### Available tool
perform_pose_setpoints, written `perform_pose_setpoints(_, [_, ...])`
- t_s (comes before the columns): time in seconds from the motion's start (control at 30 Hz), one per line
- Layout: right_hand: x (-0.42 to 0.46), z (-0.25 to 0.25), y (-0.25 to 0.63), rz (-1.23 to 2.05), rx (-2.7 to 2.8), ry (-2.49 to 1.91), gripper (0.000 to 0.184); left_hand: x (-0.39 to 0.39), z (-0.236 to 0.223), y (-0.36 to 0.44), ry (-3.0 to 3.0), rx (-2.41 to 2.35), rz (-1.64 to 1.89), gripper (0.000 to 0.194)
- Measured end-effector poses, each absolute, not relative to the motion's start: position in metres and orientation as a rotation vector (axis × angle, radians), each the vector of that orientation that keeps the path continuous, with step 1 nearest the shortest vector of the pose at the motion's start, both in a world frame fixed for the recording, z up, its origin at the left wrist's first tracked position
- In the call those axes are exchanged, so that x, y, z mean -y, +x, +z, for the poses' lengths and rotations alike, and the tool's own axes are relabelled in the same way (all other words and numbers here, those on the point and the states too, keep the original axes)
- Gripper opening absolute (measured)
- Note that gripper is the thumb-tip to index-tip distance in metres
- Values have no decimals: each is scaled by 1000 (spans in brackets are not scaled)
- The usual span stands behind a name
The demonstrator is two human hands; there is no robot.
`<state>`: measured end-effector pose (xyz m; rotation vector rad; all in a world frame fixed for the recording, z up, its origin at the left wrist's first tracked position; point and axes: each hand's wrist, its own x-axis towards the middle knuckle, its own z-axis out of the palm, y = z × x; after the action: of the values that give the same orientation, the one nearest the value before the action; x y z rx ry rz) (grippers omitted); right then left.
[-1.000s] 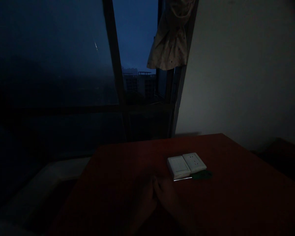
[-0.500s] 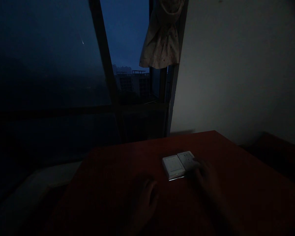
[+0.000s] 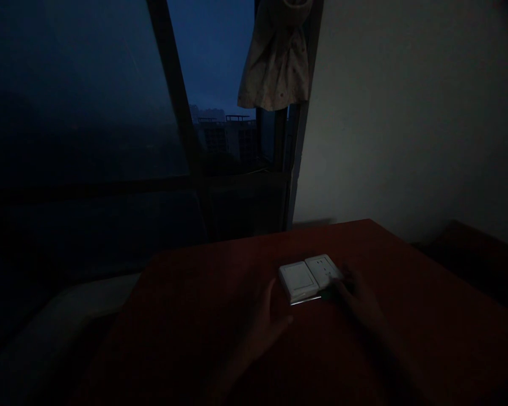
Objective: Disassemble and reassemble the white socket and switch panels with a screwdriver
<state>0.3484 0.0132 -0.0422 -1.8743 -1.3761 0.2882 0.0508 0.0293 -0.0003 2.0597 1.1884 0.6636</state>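
The room is very dark. Two white wall plates lie side by side on a red table (image 3: 406,316): a switch plate (image 3: 297,280) on the left and a socket plate (image 3: 323,270) on the right. My left hand (image 3: 266,324) is near the switch plate's front left corner, fingers stretched toward it, thumb apart. My right hand (image 3: 355,296) rests against the socket plate's right front edge, where a dark green thing lay earlier. Its fingers are too dim to read.
A large window with a dark slanted frame (image 3: 173,113) fills the left, with a building (image 3: 228,135) outside. A pale cloth (image 3: 277,62) hangs at the top by a white wall (image 3: 406,113). A light ledge (image 3: 68,316) lies left of the table.
My hands were together in front of the plates. The right hand has moved to the socket plate's right side, and the left hand has reached toward the switch plate.
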Motion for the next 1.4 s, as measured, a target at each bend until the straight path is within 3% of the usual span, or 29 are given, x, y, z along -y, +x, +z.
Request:
perform_pose_setpoints(0.17, [-24,-35,341,322,1476,-1890,59,-61,0,91,2096,-1168,721,94])
perform_pose_setpoints(0.33, [-24,-30,319,276,1568,-1889,60,-72,-5,94,2142,-1144,690,81])
perform_pose_setpoints(0.67, [-6,-23,253,324,1798,-1695,55,-52,11,12,2190,-1271,530,82])
perform_pose_setpoints(1.0, [22,-22,231,316,1986,-1569,76,-36,25,-25,2201,-1320,554,85])
perform_pose_setpoints(1.27, [66,-11,233,334,2129,-1737,40,-32,22,-20,2166,-1353,552,90])
perform_pose_setpoints(1.4, [83,-8,241,490,2182,-1760,36,-33,22,-22,2227,-1313,521,96])
